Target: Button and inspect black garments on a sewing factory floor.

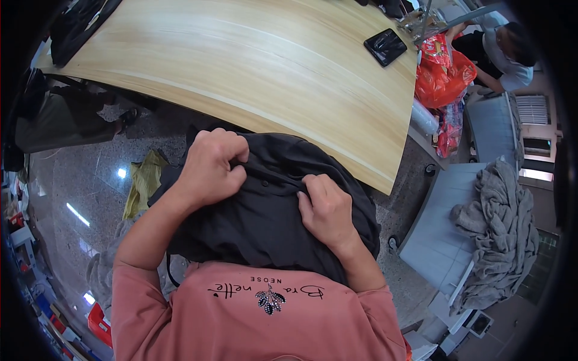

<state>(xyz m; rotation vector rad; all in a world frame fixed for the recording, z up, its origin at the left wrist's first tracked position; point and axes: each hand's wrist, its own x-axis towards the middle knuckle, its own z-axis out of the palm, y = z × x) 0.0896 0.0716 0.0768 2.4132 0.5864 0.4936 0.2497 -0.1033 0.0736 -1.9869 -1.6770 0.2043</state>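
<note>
A black piece of clothing (265,222) is held up in front of the body, just below the edge of the desk (253,66). It is soft, dark and full of folds. It is bunched up at the top, where it is gripped by the left hand (211,168) and the right hand (325,210). A small button is seen near the middle.

I see matt black cloth garment (265,222) | smooth pale wood-grain tabletop (253,60) | glossy speckled stone floor (78,180) | shiny red plastic bag (442,75) | rough grey towel (503,234)
</note>
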